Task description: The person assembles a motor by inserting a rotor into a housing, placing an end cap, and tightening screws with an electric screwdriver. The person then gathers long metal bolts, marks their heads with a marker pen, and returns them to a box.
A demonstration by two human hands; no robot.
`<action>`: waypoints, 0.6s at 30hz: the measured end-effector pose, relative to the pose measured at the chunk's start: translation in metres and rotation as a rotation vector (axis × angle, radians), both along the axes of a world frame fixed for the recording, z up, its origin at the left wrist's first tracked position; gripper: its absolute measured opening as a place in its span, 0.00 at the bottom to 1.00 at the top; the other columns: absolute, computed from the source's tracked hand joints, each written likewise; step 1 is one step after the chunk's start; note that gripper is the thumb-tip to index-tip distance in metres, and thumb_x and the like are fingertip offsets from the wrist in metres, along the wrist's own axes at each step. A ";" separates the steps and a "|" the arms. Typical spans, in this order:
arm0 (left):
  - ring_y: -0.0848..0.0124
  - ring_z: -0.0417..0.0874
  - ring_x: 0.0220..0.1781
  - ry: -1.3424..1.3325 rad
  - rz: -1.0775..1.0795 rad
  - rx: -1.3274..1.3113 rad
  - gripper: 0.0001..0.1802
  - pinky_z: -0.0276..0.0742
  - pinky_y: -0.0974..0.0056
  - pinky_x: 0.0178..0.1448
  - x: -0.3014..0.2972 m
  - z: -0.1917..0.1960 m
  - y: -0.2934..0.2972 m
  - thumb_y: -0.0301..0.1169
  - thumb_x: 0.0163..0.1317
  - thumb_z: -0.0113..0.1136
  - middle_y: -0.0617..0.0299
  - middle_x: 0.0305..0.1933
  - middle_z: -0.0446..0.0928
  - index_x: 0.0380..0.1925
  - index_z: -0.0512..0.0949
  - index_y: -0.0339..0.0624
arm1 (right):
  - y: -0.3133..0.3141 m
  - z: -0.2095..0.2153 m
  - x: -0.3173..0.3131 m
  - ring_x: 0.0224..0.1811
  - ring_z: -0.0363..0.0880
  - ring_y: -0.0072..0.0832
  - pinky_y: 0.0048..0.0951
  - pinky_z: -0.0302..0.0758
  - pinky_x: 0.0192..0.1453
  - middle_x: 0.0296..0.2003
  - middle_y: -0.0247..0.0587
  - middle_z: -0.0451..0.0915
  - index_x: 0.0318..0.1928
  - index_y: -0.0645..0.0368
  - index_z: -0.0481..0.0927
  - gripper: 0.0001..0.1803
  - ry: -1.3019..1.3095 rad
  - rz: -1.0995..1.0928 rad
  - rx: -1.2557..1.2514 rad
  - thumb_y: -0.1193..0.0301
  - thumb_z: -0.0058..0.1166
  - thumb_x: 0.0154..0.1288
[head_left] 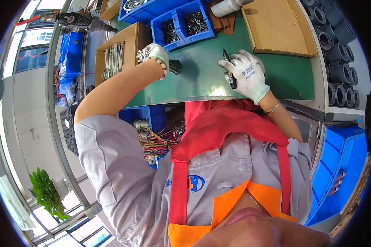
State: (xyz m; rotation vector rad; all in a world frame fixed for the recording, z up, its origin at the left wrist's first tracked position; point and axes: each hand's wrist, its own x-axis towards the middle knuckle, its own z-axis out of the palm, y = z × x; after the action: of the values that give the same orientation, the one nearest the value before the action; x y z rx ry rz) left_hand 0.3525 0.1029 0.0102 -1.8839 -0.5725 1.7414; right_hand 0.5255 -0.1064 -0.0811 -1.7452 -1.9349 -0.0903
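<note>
My left hand point(156, 53), in a white glove, is closed around a bundle of thin metal rods point(175, 67). Pale silvery ends stick out on the left of the glove and dark ends on the right; the middle is hidden by the hand. Over the green tabletop to the right, my right hand point(250, 73), also gloved, has a black marker pen point(230, 70) between thumb and fingers. A shiny rounded piece shows partly beneath this hand, too covered to name.
Beyond my hands sits a blue divided bin point(176, 25) with small metal parts. A cardboard box point(132, 31) of rods stands left, a shallow cardboard tray point(276, 44) right. Grey tubes point(340, 72) are stacked far right. Under the green table point(198, 88) lie coloured wires point(160, 140).
</note>
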 end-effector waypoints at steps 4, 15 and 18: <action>0.69 0.86 0.41 -0.154 -0.024 -0.037 0.14 0.82 0.54 0.41 -0.022 0.014 0.007 0.39 0.49 0.69 0.60 0.39 0.84 0.37 0.83 0.53 | -0.002 -0.001 0.000 0.55 0.74 0.39 0.45 0.65 0.66 0.42 0.41 0.79 0.53 0.43 0.77 0.22 -0.014 -0.005 0.045 0.62 0.58 0.56; 0.54 0.79 0.56 -1.997 0.469 -0.583 0.27 0.74 0.51 0.58 -0.105 -0.072 -0.084 0.34 0.59 0.59 0.54 0.50 0.80 0.60 0.71 0.45 | -0.023 0.051 0.000 0.38 0.78 0.21 0.22 0.74 0.44 0.45 0.43 0.80 0.60 0.69 0.72 0.23 1.276 0.230 0.053 0.72 0.48 0.66; 0.64 0.70 0.57 -2.272 0.602 -0.517 0.33 0.61 0.53 0.66 -0.103 -0.135 -0.102 0.31 0.56 0.66 0.59 0.55 0.73 0.63 0.67 0.44 | -0.028 0.084 -0.013 0.36 0.76 0.20 0.23 0.75 0.43 0.42 0.43 0.80 0.57 0.69 0.74 0.22 1.280 0.178 -0.124 0.78 0.46 0.62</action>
State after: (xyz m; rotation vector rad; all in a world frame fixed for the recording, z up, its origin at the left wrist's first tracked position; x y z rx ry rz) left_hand 0.2492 0.0009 -0.1253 -3.4669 -1.4134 -1.1872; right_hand 0.5121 -0.1346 0.0024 -1.1351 -1.0846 0.9756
